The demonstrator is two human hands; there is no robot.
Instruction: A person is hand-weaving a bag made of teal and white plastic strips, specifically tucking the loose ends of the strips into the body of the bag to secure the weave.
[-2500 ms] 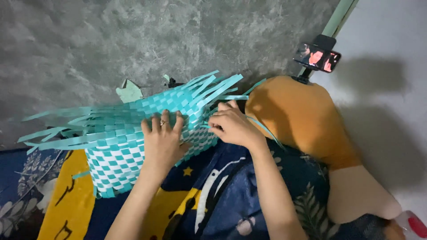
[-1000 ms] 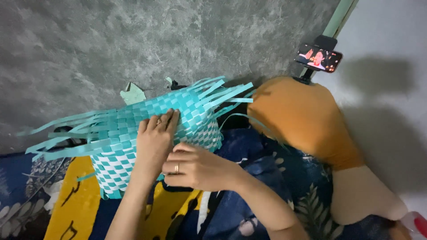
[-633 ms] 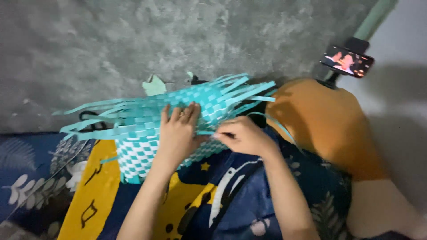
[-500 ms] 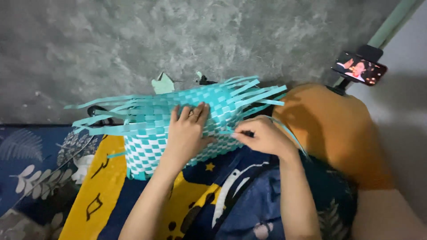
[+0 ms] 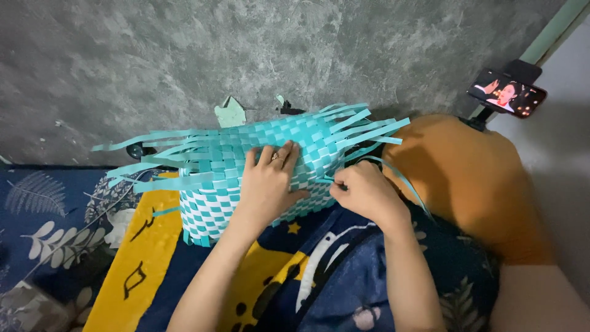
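**A:** What have you got under your hands?

**B:** A half-woven basket of teal and white strips, lying on its side across my lap, on the dark blue blanket with the yellow patches. Its closed checkered end is on the side away from the orange cushion; its loose strip ends fan out toward that cushion and also off the far side.

**A:** And your left hand?

**B:** My left hand lies flat on the weave, fingers spread and pressing down on the middle of the basket. It grips nothing; it only bears on the surface. There is a ring on one finger.

**A:** The right one?

**B:** My right hand is curled tight just beside the basket, on the cushion side, at the lower edge of the weave. The fingertips are pinched on a thin teal strip that loops out from the basket and runs back past my wrist along the cushion.

**A:** What else is around the basket?

**B:** Beyond it is the grey mottled wall. A small pale green scrap stands right behind the basket against that wall. Past the cushion, well apart from the basket, a phone sits on a holder with its screen lit.
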